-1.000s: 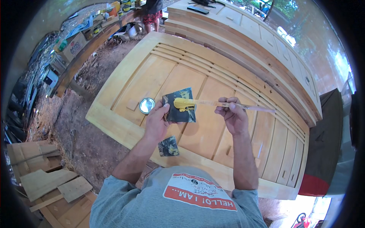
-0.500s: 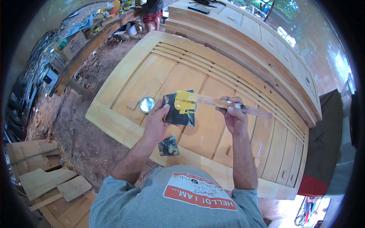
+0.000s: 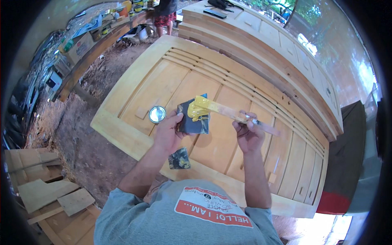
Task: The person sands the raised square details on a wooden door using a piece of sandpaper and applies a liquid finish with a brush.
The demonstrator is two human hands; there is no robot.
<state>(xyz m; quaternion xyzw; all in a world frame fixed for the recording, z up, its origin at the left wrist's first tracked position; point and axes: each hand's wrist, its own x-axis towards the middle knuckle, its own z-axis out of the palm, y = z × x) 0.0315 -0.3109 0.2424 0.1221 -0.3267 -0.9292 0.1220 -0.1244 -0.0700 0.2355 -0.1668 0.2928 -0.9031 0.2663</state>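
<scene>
My left hand (image 3: 168,130) grips a dark square plate (image 3: 200,127) by its left edge, thumb on top. A thick yellow paste (image 3: 196,111) lies on the plate. In my right hand (image 3: 249,136) is a flat wooden stick (image 3: 228,112), pinched between thumb and fingers, its far end coated yellow and resting in the paste. Beneath both hands spreads a large wooden door panel (image 3: 134,77). A round shiny metal lid or tin (image 3: 157,114) sits on it, left of my left hand. Closer to me lies a second, smaller dark square (image 3: 179,158) with pale smears.
Behind the panel is a stack of wooden doors (image 3: 261,45) with a dark flat device (image 3: 214,14) on top. A cluttered bench (image 3: 87,49) runs along the left. Another person (image 3: 165,16) stands at the back. Wood offcuts (image 3: 47,194) lie at lower left.
The stick has slid slightly left and tilted more, its coated end still in the paste. My right hand has shifted a little left and down. The left hand keeps its hold on the plate.
</scene>
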